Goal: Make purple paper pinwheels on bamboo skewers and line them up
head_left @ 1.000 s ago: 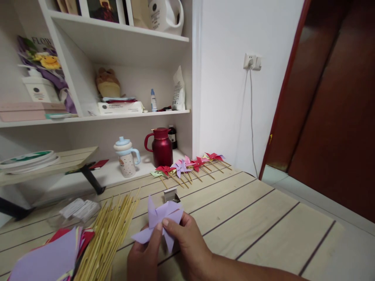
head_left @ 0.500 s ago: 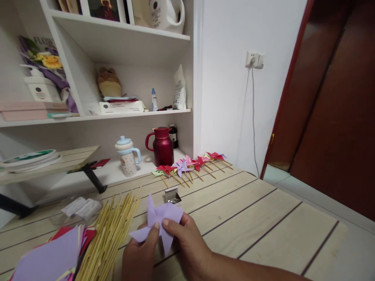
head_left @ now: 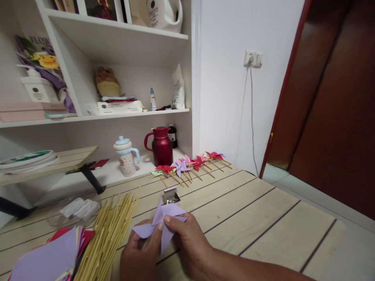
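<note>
Purple paper (head_left: 158, 217): held up over the near half of the desk (head_left: 249, 218), folded into pointed blades, centre mostly behind the thumb tips.
Left hand (head_left: 140, 249): pinched closed on the paper, thumb on the front near the centre, fingers curled behind.
Right hand (head_left: 193, 242): likewise closed on the paper, thumb just beside the left one, fingers behind the right-hand blade.
Centre hold: best kept firm and even under both thumbs; judged likely to spring open at any early lift.
Blades: best left rounded, free of squeezing by the fingers.
Small box (head_left: 170, 191): open, between the paper and the far edge, shiny pieces (head_left: 172, 200) inside.
Pinwheels (head_left: 181, 166): in an overlapping row along the far edge, toward the far right corner.
Sticks (head_left: 107, 232): loose bundle left of the left hand, pointing toward the far edge.
Coloured sheets (head_left: 48, 255): stacked beside the bundle, toward the near left corner.
</note>
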{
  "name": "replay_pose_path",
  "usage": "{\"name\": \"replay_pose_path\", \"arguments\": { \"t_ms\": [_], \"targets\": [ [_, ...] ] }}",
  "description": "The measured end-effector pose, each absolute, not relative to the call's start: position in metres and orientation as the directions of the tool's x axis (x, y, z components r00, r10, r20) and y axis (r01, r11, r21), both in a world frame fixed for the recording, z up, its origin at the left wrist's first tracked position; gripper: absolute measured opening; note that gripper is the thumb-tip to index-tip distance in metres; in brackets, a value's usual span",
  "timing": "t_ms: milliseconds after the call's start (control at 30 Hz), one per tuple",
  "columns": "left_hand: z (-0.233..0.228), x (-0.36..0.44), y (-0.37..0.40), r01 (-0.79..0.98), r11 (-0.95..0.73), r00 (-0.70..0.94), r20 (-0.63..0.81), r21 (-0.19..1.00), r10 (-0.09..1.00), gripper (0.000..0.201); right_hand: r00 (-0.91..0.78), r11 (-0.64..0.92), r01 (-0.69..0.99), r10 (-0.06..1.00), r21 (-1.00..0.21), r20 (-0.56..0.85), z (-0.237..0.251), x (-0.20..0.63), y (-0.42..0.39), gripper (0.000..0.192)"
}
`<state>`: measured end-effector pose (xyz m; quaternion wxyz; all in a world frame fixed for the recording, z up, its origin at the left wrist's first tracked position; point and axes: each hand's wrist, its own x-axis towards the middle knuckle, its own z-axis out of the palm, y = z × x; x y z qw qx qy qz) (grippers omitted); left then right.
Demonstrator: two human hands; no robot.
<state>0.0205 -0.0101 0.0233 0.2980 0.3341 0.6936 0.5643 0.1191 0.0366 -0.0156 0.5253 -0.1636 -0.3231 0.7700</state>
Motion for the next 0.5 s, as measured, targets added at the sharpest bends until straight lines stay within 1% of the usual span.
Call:
{"name": "replay_pose_path", "arguments": {
  "t_ms": [67, 167, 300, 400, 500],
  "targets": [
    [0.026, 0.022, -0.010, 0.103, 0.153, -0.600, -0.061, 0.983, 0.798, 0.049, -0.405, -0.247, -0.707, 0.910, -0.663, 0.094, -0.015, 0.119, 0.036, 0.024],
    [0.025, 0.024, -0.008, 0.100, 0.150, -0.578, -0.065, 0.984, 0.813, 0.050, -0.396, -0.259, -0.704, 0.916, -0.662, 0.063, -0.013, 0.119, 0.035, 0.027],
    [0.017, 0.027, -0.007, 0.029, 0.103, -0.541, -0.071, 0.994, 0.838, 0.046, -0.372, -0.234, -0.713, 0.925, -0.661, 0.073, -0.013, 0.118, 0.035, 0.028],
    [0.018, 0.029, -0.008, 0.049, 0.109, -0.533, -0.066, 0.993, 0.844, 0.041, -0.355, -0.252, -0.715, 0.934, -0.652, 0.027, -0.016, 0.118, 0.035, 0.030],
    [0.024, 0.029, -0.009, 0.047, 0.133, -0.571, -0.083, 0.990, 0.817, 0.038, -0.324, -0.264, -0.709, 0.946, -0.654, -0.030, -0.019, 0.117, 0.036, 0.033]
  ]
}}
